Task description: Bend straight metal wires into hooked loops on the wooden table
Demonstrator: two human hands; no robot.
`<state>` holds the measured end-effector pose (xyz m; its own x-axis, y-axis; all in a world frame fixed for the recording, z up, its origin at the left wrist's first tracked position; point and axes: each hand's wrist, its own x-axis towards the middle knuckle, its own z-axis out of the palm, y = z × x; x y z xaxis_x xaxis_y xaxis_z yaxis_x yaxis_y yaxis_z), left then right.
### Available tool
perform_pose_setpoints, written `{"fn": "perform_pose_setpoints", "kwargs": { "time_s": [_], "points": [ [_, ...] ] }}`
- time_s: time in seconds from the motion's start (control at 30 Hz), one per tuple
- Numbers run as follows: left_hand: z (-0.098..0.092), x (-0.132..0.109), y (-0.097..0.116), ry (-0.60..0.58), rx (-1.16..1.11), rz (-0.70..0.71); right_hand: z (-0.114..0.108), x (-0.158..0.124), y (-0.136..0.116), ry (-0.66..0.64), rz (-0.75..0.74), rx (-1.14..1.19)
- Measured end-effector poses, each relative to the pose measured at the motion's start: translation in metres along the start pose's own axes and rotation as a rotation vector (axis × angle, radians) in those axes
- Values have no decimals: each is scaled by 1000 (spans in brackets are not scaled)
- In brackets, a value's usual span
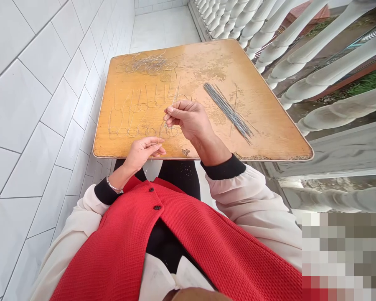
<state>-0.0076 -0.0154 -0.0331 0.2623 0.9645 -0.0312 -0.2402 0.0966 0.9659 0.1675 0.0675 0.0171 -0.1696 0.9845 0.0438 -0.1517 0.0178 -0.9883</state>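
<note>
As viewed from the head, a red knit vest (188, 246) with dark buttons (157, 207) fills the foreground, worn over a cream blouse (253, 205) with black cuffs (224, 167). Black trousers (178, 182) show below the near edge of the surface (263, 125). A metal bangle (114, 185) encircles the left wrist.

The left hand (142, 152) is positioned at the near edge, with the fingers partly curled and closed on a thin wire (151, 158). The right hand (188, 119) is raised just above the surface, with the thumb and fingers pinched on the thin wire, which extends upward past the fingertips. Whether both hands hold one continuous length cannot be determined.

The surface is a worn, orange-tan wooden top, chipped along its near edge. Rows of bent wire loops (141, 115) lie directly beneath and beside the hands. A bundle of straight wires (228, 110) lies to the right of the right hand, with a single wire (235, 108) crossing it. A tangled wire cluster (148, 65) occupies the far left corner.

A white tiled wall (50, 104) runs along the left side, and a white tiled floor (163, 29) extends beyond the surface. White balusters (301, 54) line the right side.
</note>
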Motion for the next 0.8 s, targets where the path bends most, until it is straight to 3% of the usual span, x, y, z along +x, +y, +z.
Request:
{"fn": "perform_pose_setpoints", "kwargs": {
  "time_s": [0.13, 0.27, 0.57, 0.8],
  "points": [
    [0, -2, -4, 35, 16, 45, 2, 0, 2, -22, 26, 30],
    [-2, -3, -3, 26, 12, -26, 3, 0, 0, -36, 50, 27],
    [6, 13, 27, 60, 104, -66, 6, -2, -4, -115, 49, -59],
    [12, 15, 30, 74, 145, -92, 10, 2, -5, -39, -16, -141]
  ]
}}
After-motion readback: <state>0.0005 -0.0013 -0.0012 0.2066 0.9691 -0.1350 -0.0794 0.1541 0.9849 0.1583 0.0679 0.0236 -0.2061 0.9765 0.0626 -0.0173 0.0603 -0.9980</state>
